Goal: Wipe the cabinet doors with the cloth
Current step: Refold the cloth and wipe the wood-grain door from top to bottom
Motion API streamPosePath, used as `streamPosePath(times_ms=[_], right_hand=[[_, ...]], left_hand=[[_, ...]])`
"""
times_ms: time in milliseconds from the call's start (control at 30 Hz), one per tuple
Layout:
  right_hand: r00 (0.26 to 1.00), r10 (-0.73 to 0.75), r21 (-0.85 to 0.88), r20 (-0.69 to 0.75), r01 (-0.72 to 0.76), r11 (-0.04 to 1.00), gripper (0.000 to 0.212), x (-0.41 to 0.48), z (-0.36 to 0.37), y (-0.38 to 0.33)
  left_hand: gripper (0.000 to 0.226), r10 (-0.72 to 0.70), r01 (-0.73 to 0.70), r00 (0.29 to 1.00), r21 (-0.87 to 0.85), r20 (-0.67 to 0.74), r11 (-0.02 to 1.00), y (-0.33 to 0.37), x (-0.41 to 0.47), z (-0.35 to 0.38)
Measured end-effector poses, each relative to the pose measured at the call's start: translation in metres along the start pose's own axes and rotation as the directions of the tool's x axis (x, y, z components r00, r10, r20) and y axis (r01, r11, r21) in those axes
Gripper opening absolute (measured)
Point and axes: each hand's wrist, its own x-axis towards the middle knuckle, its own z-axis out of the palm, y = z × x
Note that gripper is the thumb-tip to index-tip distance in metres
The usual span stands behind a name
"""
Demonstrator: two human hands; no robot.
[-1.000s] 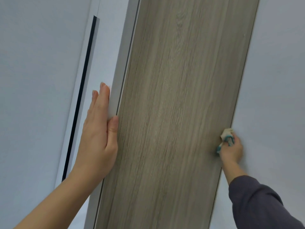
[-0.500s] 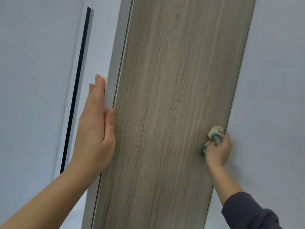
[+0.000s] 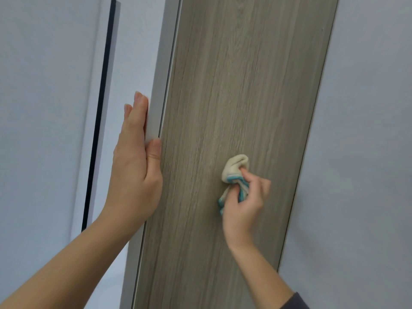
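A tall wood-grain cabinet door [image 3: 234,85] stands open and fills the middle of the view. My left hand [image 3: 136,170] grips its pale left edge, fingers behind it and thumb on the wood face. My right hand [image 3: 245,206] is closed on a bunched cream cloth with teal stripes [image 3: 235,172], pressed against the door's face a little right of its centre, about level with my left hand.
A pale grey panel [image 3: 367,130] adjoins the door on the right. Left of the door is a white frame [image 3: 133,52] with a narrow dark vertical gap [image 3: 100,108], then a plain grey surface [image 3: 44,108].
My right hand has slid the cloth leftward from the door's right edge to near its middle. My left hand has kept its hold on the left edge.
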Motion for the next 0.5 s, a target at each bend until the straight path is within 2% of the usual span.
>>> streamPosePath(times_ms=[167, 233, 333, 500], right_hand=[[0.982, -0.164, 0.116, 0.091, 0.153, 0.981, 0.036, -0.038, 0.011, -0.043], [0.947, -0.271, 0.13, 0.172, 0.251, 0.959, 0.041, -0.057, 0.014, -0.061], [0.894, -0.385, 0.13, 0.23, 0.364, 0.922, 0.047, -0.072, 0.015, -0.075], [0.836, -0.489, 0.107, 0.249, 0.478, 0.872, 0.029, -0.066, 0.012, -0.069]], left_hand=[[0.058, 0.0, 0.001, 1.0, -0.108, 0.01, 0.994, 0.001, 0.003, 0.001], [0.056, 0.003, 0.0, 1.0, -0.145, 0.017, 0.989, 0.0, 0.005, -0.002], [0.054, -0.003, 0.008, 0.999, -0.103, 0.049, 0.995, -0.002, 0.009, -0.01], [0.054, 0.001, 0.004, 0.997, -0.069, 0.076, 0.998, -0.001, 0.007, -0.017]])
